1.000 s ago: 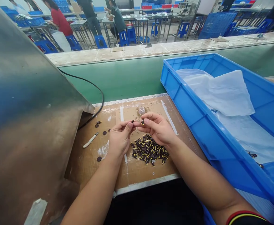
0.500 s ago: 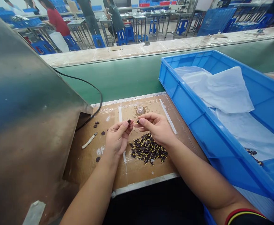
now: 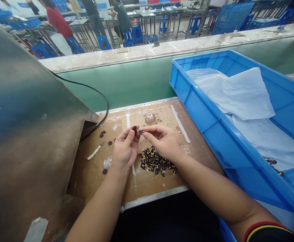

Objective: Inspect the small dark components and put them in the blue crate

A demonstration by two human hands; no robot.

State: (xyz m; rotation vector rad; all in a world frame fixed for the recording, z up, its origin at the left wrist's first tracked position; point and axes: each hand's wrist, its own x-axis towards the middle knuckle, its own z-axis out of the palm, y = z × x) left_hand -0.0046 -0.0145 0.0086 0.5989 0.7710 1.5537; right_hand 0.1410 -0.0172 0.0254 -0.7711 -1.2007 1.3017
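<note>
Twelve o'clock being straight ahead: metal panel point(image 3: 36, 117) is slanting at ten. White-handled knife point(image 3: 95, 152) is lying at eleven on the cardboard-topped bench point(image 3: 147, 188), loose dark discs point(image 3: 105, 171) lying around it. Left hand point(image 3: 125, 147) is hovering just short of twelve, its fingers pinching a dark round piece point(image 3: 134, 128). Small black-and-yellow part point(image 3: 140, 131) is showing at twelve, just beside that piece; whether they are touching, too small to tell. Pile point(image 3: 157, 163) of similar parts is spreading on the bench at twelve. Right hand point(image 3: 165, 141) is hanging over the pile's far edge, its fingers grasping the black-and-yellow part. Blue crate point(image 3: 199, 104) is standing from one to two, crumpled white sheets point(image 3: 237, 92) lying inside
</note>
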